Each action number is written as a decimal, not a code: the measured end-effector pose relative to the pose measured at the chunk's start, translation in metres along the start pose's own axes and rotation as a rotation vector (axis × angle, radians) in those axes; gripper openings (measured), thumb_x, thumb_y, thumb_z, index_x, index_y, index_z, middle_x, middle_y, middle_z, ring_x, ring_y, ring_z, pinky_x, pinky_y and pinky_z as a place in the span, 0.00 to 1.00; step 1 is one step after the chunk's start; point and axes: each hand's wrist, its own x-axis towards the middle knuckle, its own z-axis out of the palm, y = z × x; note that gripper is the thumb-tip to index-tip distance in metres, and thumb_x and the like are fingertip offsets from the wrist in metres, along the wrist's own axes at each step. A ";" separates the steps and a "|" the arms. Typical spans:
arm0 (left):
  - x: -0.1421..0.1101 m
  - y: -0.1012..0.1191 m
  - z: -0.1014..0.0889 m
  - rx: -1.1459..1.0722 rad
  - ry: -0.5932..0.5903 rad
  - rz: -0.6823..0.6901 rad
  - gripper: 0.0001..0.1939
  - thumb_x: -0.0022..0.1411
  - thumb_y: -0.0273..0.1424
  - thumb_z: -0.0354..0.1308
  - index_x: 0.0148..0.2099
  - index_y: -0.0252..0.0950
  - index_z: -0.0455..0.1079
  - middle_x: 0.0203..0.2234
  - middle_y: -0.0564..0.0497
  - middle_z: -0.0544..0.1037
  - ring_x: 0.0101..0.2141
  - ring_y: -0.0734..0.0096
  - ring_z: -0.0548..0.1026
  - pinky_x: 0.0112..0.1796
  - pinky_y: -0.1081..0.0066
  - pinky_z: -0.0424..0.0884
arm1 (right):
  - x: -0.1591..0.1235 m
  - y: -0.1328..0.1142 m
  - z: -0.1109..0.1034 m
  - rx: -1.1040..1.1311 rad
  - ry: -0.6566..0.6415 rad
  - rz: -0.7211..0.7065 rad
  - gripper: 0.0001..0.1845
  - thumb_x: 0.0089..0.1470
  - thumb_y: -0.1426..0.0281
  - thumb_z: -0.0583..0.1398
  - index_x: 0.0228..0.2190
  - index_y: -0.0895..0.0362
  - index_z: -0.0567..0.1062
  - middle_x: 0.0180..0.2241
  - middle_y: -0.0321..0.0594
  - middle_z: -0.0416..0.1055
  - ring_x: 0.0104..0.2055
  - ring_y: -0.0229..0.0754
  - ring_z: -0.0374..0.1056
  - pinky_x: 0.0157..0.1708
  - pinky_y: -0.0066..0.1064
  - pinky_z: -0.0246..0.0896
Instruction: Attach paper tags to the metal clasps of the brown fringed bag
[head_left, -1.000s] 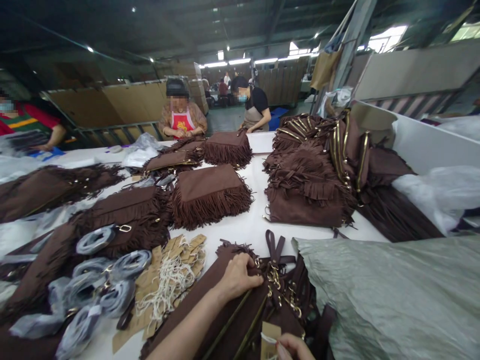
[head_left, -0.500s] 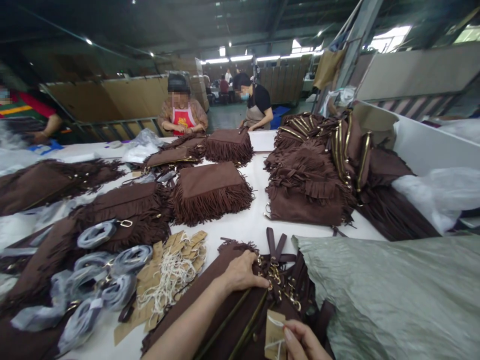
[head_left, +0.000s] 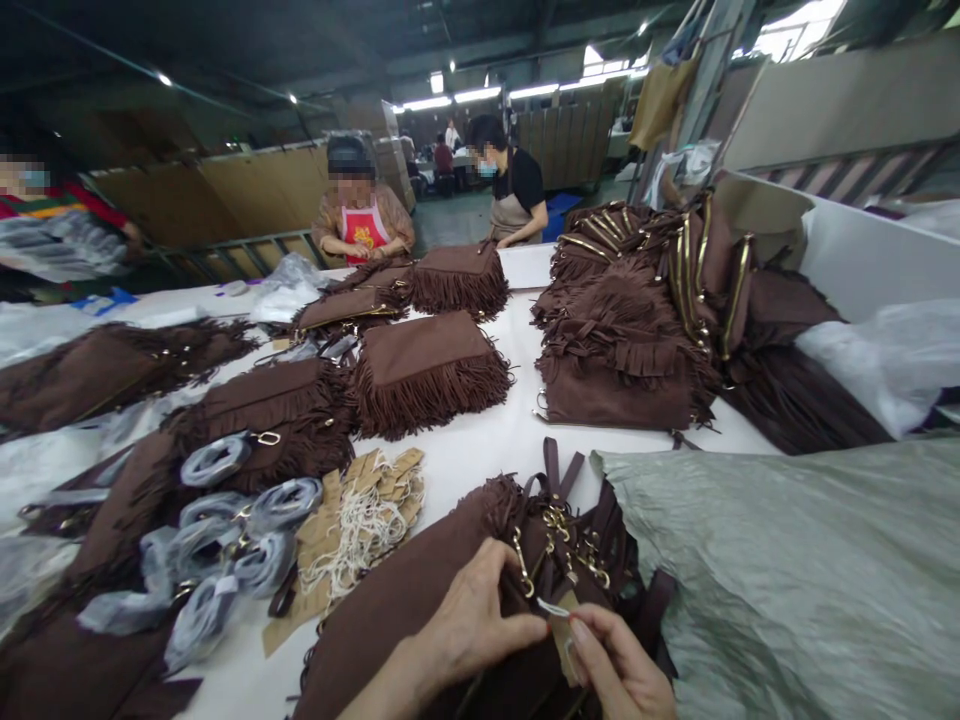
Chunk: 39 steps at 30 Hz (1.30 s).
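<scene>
A dark brown fringed bag (head_left: 405, 570) lies in front of me on a stack of similar bags, with gold clasps (head_left: 559, 525) bunched at its right end. My left hand (head_left: 476, 605) grips the bag beside one gold clasp, fingers curled over the edge and thumb pointing right. Pinched between the thumb and fingers of my right hand (head_left: 619, 660) is a tan hang tag (head_left: 566, 645). Its white string (head_left: 551, 607) reaches toward the clasp by my left thumb; whether it passes through the metal cannot be made out.
Loose tan tags with white strings (head_left: 367, 530) lie to the left, beside plastic-wrapped straps (head_left: 217, 540). More fringed bags (head_left: 431, 370) cover the white table (head_left: 525, 345). Greenish plastic sheeting (head_left: 795, 560) spreads at right. Co-workers (head_left: 364, 215) stand across the table.
The right hand has brought the tag up to the clasp, turning it edgewise. My left hand has shifted down and left, its thumb now beside the string. The view has moved slightly.
</scene>
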 end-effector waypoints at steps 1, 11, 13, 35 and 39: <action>0.001 0.002 0.002 -0.008 0.028 -0.009 0.20 0.46 0.35 0.59 0.40 0.37 0.58 0.32 0.55 0.66 0.32 0.71 0.65 0.34 0.72 0.61 | 0.000 0.000 0.001 0.002 -0.006 -0.005 0.18 0.41 0.54 0.61 0.24 0.57 0.73 0.13 0.29 0.60 0.16 0.32 0.54 0.18 0.24 0.49; 0.000 0.006 0.016 0.166 0.108 0.100 0.08 0.49 0.29 0.54 0.35 0.38 0.64 0.34 0.52 0.62 0.33 0.72 0.67 0.36 0.73 0.64 | 0.008 0.007 -0.005 0.065 -0.005 0.146 0.20 0.36 0.55 0.64 0.26 0.58 0.73 0.13 0.29 0.62 0.17 0.32 0.55 0.18 0.23 0.50; 0.000 0.004 0.018 0.145 0.134 0.124 0.09 0.48 0.28 0.55 0.35 0.38 0.64 0.35 0.52 0.61 0.34 0.72 0.67 0.37 0.73 0.65 | 0.009 0.010 -0.003 0.091 0.016 0.175 0.20 0.35 0.55 0.65 0.26 0.58 0.73 0.12 0.28 0.61 0.16 0.31 0.54 0.17 0.23 0.48; 0.001 -0.008 0.009 -0.024 0.196 0.156 0.12 0.46 0.27 0.58 0.36 0.36 0.65 0.35 0.52 0.61 0.32 0.74 0.63 0.32 0.74 0.62 | 0.010 0.003 0.014 0.423 -0.028 0.456 0.19 0.31 0.61 0.69 0.24 0.59 0.71 0.15 0.27 0.59 0.15 0.26 0.50 0.14 0.20 0.42; 0.003 -0.008 0.009 -0.035 0.192 0.149 0.12 0.45 0.27 0.58 0.36 0.36 0.65 0.34 0.52 0.61 0.31 0.75 0.62 0.31 0.74 0.62 | 0.010 0.005 0.017 0.412 -0.042 0.448 0.20 0.32 0.60 0.68 0.25 0.60 0.71 0.15 0.26 0.59 0.15 0.26 0.50 0.14 0.20 0.41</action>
